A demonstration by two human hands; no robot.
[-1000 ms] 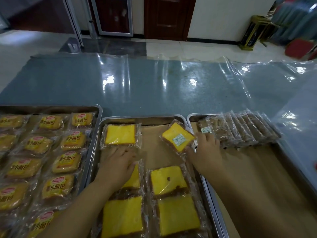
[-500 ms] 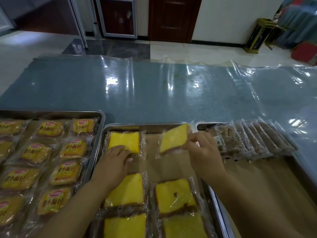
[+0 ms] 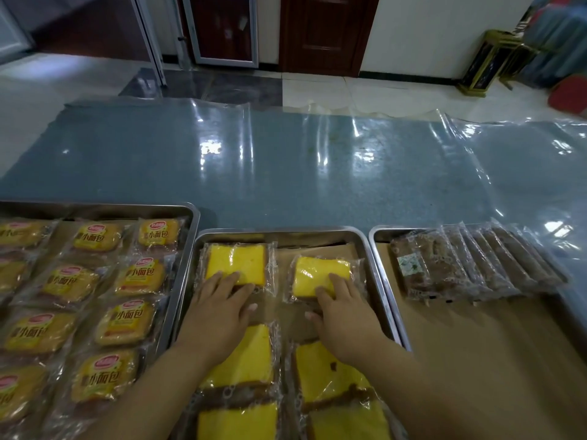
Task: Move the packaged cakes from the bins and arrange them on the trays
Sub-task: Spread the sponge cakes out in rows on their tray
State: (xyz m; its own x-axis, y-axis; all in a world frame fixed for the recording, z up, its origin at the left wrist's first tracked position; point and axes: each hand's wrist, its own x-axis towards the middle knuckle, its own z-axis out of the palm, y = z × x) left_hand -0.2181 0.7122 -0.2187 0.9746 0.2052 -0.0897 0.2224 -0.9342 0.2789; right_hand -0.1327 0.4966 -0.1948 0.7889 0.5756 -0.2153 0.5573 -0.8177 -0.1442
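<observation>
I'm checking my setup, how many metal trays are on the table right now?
3. The left tray holds labelled buns, the middle tray holds yellow cakes, the right tray holds brown cakes. More may lie outside view.

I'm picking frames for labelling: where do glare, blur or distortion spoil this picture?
Head view: white glare streaks on the plastic sheet; wide-angle distortion leans the door frame at top left; the right forearm looks soft near the bottom; the left hand, right hand and the yellow cakes under them are readable.
</observation>
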